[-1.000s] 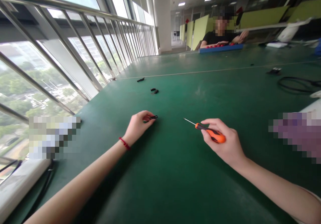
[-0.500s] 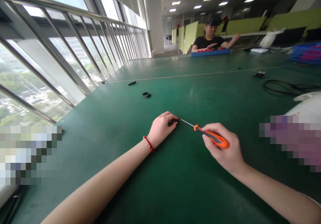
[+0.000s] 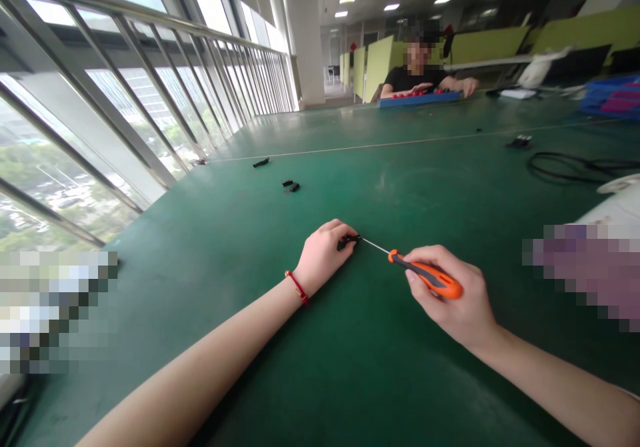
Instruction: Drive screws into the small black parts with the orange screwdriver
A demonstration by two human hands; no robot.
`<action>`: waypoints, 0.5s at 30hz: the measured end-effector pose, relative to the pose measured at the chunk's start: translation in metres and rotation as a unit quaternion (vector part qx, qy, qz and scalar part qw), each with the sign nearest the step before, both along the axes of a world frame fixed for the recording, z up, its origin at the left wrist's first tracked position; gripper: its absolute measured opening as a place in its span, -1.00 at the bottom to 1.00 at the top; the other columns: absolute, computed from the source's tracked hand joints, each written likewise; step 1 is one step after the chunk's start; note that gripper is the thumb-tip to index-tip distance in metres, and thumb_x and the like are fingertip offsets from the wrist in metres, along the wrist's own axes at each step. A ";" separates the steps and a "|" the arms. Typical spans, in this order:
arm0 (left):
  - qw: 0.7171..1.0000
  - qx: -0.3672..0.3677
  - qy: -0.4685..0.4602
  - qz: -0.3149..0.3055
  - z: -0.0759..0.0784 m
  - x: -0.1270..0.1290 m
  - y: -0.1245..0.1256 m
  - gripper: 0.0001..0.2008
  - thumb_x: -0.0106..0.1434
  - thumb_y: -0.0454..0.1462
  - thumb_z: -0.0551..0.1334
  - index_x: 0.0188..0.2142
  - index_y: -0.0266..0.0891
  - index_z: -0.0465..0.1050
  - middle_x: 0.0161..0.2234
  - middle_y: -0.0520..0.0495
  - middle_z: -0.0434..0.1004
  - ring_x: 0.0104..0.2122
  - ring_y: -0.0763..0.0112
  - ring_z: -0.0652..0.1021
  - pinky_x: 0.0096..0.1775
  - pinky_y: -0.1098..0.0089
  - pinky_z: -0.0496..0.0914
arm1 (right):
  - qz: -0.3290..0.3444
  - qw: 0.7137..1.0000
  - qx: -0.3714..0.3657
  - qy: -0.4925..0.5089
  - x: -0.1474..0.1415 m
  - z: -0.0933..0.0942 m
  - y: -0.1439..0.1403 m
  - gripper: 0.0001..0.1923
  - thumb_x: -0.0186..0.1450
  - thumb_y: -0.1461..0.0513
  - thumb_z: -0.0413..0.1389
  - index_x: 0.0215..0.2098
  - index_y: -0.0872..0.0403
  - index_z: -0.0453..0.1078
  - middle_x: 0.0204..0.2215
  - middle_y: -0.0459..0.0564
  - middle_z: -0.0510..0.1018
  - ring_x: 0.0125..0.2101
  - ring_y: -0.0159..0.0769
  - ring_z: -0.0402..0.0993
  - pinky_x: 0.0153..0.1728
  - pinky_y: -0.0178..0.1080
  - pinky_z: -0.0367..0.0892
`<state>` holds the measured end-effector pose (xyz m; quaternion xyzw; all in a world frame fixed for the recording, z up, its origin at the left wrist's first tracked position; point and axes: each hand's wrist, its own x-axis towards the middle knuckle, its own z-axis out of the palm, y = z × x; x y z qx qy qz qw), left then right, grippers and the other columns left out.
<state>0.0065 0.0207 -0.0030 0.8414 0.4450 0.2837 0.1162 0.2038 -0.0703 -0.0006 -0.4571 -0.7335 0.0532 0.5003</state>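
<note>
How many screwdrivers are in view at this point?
1: the orange-and-dark screwdriver in the right hand, its shaft pointing left toward the small black part pinched in the left hand. The blurred-out patches could hide others.

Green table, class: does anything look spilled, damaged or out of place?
Nothing stands out as spilled or damaged on the green table. Small black pieces beyond the left hand lie loose and scattered, but are too small to check for breakage.
</note>
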 end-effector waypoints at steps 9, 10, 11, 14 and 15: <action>1.000 0.008 0.004 0.001 -0.001 0.000 -0.001 -0.85 0.18 -0.35 0.16 -0.27 -0.20 0.48 -0.25 -0.01 0.51 -0.28 0.40 0.52 -0.26 0.43 0.41 | -0.010 1.000 -0.009 -0.006 0.000 0.001 0.000 -0.92 0.17 0.28 0.10 -0.32 0.04 0.34 -0.51 -0.10 0.47 -0.56 -0.39 0.40 -0.48 -0.32 0.35; 1.000 0.008 0.005 0.001 -0.001 0.000 -0.001 -0.85 0.18 -0.35 0.16 -0.27 -0.20 0.48 -0.25 -0.01 0.51 -0.28 0.40 0.52 -0.26 0.43 0.41 | -0.009 1.000 -0.010 -0.005 0.000 0.001 0.000 -0.92 0.17 0.29 0.10 -0.32 0.04 0.34 -0.51 -0.10 0.47 -0.56 -0.39 0.40 -0.48 -0.32 0.35; 1.000 0.008 0.005 0.000 -0.001 0.000 0.000 -0.85 0.18 -0.35 0.16 -0.27 -0.20 0.48 -0.25 0.00 0.51 -0.28 0.40 0.52 -0.26 0.43 0.41 | -0.008 1.000 -0.010 -0.005 0.000 0.001 0.000 -0.92 0.17 0.29 0.10 -0.32 0.04 0.34 -0.50 -0.10 0.47 -0.56 -0.39 0.40 -0.48 -0.32 0.34; 1.000 0.009 0.006 -0.001 -0.001 0.000 0.000 -0.86 0.19 -0.35 0.17 -0.27 -0.19 0.48 -0.25 0.00 0.51 -0.28 0.40 0.52 -0.26 0.43 0.41 | -0.001 1.000 -0.010 -0.005 0.000 0.001 0.001 -0.93 0.19 0.28 0.09 -0.32 0.05 0.34 -0.49 -0.10 0.48 -0.55 -0.40 0.41 -0.47 -0.33 0.34; 1.000 0.010 0.006 -0.002 -0.001 0.000 0.000 -0.86 0.19 -0.35 0.17 -0.27 -0.19 0.48 -0.24 0.00 0.51 -0.27 0.40 0.52 -0.26 0.43 0.41 | 0.000 1.000 -0.012 -0.004 0.001 0.002 0.001 -0.93 0.20 0.27 0.09 -0.31 0.05 0.35 -0.49 -0.10 0.48 -0.55 -0.40 0.41 -0.47 -0.33 0.34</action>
